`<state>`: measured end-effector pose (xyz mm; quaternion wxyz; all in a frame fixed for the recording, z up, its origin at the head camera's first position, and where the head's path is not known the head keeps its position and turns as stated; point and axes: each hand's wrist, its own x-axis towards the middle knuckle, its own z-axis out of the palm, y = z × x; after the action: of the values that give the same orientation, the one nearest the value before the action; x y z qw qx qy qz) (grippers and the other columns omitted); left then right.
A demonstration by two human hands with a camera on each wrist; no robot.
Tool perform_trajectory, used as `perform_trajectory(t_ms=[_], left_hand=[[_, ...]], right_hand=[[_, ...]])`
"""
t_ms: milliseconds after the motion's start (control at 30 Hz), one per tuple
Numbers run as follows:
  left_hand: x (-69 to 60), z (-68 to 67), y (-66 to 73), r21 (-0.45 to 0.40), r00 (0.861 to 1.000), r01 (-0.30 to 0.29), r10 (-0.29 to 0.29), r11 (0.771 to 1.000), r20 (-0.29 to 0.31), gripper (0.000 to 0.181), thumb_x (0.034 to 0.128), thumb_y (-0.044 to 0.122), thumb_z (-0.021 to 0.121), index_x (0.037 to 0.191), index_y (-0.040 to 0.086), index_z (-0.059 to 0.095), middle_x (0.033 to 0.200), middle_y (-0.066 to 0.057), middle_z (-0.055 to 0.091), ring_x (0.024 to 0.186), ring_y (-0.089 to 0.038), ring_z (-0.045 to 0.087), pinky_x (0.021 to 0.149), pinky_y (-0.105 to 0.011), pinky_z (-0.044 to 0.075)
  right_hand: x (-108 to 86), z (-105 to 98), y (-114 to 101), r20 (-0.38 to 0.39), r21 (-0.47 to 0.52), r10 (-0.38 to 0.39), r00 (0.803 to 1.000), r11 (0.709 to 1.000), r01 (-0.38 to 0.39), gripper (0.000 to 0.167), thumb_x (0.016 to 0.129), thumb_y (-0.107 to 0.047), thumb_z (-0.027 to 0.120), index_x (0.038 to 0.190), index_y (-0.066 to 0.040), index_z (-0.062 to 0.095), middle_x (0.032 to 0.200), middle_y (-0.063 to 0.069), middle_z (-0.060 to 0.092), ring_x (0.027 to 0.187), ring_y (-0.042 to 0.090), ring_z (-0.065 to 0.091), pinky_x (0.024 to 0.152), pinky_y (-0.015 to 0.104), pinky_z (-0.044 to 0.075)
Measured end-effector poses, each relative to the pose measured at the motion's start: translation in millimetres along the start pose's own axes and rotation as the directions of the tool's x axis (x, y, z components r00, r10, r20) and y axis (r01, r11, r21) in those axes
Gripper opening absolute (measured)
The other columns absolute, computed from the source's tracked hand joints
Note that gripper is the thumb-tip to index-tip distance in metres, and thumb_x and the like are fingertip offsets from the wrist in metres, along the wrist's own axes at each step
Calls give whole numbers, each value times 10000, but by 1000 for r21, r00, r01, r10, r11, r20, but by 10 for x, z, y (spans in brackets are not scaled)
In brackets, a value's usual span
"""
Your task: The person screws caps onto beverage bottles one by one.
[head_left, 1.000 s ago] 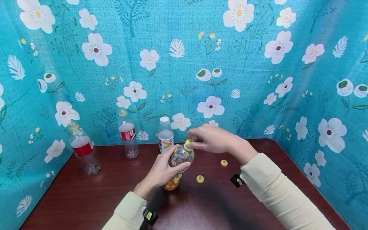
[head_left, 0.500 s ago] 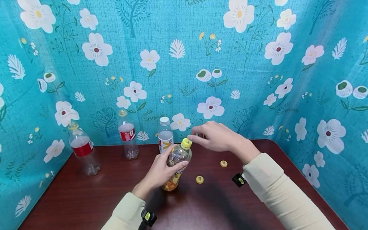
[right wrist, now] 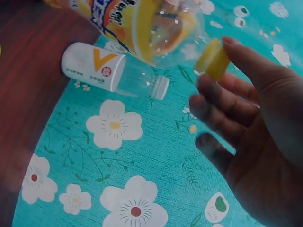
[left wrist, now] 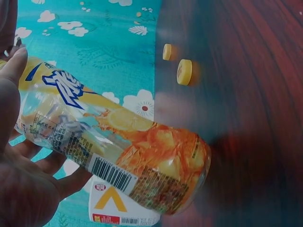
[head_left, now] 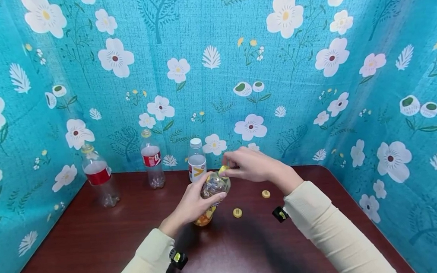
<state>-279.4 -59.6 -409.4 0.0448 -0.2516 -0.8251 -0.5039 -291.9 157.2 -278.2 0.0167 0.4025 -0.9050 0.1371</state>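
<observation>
Bottle partly hidden within curled fingers of left hand; its cap half covered between pinched fingers of right hand

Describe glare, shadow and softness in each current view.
Head: pale glare on the near table, dark shadow left of the right sleeve; left wrist: left hand dim, fine print on the held bottle soft; right wrist: palm of the right hand shaded, table dim.
</observation>
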Motion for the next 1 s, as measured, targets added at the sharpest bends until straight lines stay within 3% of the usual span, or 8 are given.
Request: perform_trajectory(t_ms=[100, 200, 300, 400, 500, 667, 833, 1000], left_hand=[[-1, 24, 10, 8, 1000, -12, 12, 1000, -5, 697, 887, 400, 808, 1479, 205, 498, 1255, -14, 663, 1045, -156, 658, 877, -364, 578], [1, 39, 10, 11, 1000, -16, 16, 1000, 0, 697, 882, 417, 809, 1472, 211, 498, 1261, -13, 659, 1053, -154, 654, 885, -365, 576], [0, 37, 5, 9, 1000, -6, 6, 1000, -4, 692, 883, 418, 808, 1468, 211, 503, 1250, -1, 658, 1047, -156, 649, 882, -369, 573], [3, 24, 0, 2, 1000, -1, 1, 1000, -3, 676, 888, 414, 804, 1461, 214, 507, 1238, 9, 659, 1041, -160, 649, 873, -370, 574], [12, 16, 14, -10, 1000, -1, 1, 1000, 6, 650, 895, 418, 796, 1446, 229, 510, 1239, -4, 659, 1040, -171, 650, 869, -382, 574], [7, 40, 48, -23, 1000, 10, -9, 1000, 14, 646, 894, 427, 795, 1435, 232, 501, 1261, -26, 646, 1054, -182, 643, 888, -420, 571], [2, 48, 69, -15, 1000, 13, -13, 1000, 14, 652, 891, 424, 798, 1434, 225, 496, 1251, -11, 643, 1053, -173, 645, 889, -413, 570], [-1, 42, 75, -12, 1000, 19, -19, 1000, 1, 658, 885, 429, 803, 1430, 224, 497, 1235, 4, 645, 1045, -172, 651, 883, -404, 576]], right_hand=[[7, 25, -29, -58, -139, 56, 997, 988, -64, 407, 1016, -454, 619, 718, -179, 601, 542, -40, 444, 470, 111, 407, 476, 275, 333], [-9, 15, -41, -96, -219, 92, 991, 969, -111, 503, 1016, -541, 566, 649, -197, 579, 516, -53, 431, 456, 120, 418, 454, 293, 324], [-41, -27, -29, -61, -155, 95, 994, 982, -104, 369, 1020, -525, 570, 880, -212, 706, 598, -85, 522, 522, 96, 494, 509, 299, 406], [-67, -85, -7, 20, -28, 46, 999, 999, -45, 332, 1019, -435, 622, 1238, -191, 677, 773, -92, 617, 665, 69, 586, 639, 309, 500], [-70, -124, 14, 78, 59, -32, 996, 998, 27, 372, 1010, -324, 668, 1336, -148, 634, 886, -67, 640, 789, 100, 633, 737, 319, 524], [-67, -120, 18, 69, 68, -68, 995, 996, 63, 237, 1003, -253, 686, 1203, -127, 703, 816, -68, 639, 731, 92, 604, 690, 295, 507], [-59, -60, -32, 20, -47, 18, 1000, 999, -17, 193, 1007, -337, 671, 1000, -145, 694, 593, -69, 473, 514, 79, 394, 523, 267, 349], [-58, -40, -68, -34, -153, 61, 998, 986, -65, 276, 1022, -433, 617, 949, -179, 696, 581, -60, 510, 494, 85, 454, 494, 280, 377]])
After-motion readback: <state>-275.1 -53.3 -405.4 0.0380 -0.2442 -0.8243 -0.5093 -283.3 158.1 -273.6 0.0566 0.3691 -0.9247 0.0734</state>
